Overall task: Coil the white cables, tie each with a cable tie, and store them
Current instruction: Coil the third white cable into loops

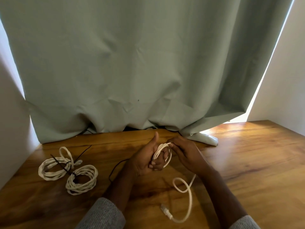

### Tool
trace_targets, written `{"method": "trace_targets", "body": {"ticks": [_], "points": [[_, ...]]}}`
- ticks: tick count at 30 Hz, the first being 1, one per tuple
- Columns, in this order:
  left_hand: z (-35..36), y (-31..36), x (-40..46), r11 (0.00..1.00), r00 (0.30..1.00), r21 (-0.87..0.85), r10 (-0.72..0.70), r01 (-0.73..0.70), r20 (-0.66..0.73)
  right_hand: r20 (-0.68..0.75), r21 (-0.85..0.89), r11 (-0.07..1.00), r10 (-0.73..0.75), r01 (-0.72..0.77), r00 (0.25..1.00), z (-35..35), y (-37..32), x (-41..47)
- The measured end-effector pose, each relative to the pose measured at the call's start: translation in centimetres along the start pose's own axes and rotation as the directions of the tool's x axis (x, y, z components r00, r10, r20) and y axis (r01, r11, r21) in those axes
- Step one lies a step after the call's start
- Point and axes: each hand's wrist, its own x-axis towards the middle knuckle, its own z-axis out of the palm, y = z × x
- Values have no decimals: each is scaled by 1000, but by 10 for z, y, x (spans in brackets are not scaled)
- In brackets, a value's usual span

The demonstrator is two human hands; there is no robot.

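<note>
My left hand (146, 158) holds several loops of a white cable (160, 152) wound around its fingers, thumb up. My right hand (184, 150) pinches the same cable at the top of the loops. The loose tail of the cable (189, 195) curls on the wooden table (247, 162) below my right wrist and ends in a white plug (166, 212). At the left lie two coiled white cables, one (52, 167) and another (81, 179), each bound with a black cable tie (66, 167).
A loose black cable tie (115, 167) lies on the table just left of my left wrist. A grey-green curtain (132, 63) hangs at the back edge of the table. White walls flank both sides.
</note>
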Motion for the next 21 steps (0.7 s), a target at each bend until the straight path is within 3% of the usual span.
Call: {"method": "trace_targets", "body": {"ticks": [4, 11, 14, 21], "points": [[-2, 3, -4, 991, 990, -106, 90, -79, 104, -10, 93, 995, 26, -25, 1000, 2, 3, -2], [10, 7, -8, 994, 998, 112, 8, -15, 62, -295, 116, 993, 69, -35, 953, 3, -7, -3], [17, 7, -6, 992, 997, 128, -3, -8, 83, -258, 121, 991, 94, -64, 962, 5, -7, -2], [6, 7, -3, 986, 989, -143, 105, -89, 102, -42, 115, 984, 142, -136, 989, 12, 1, -2]]}}
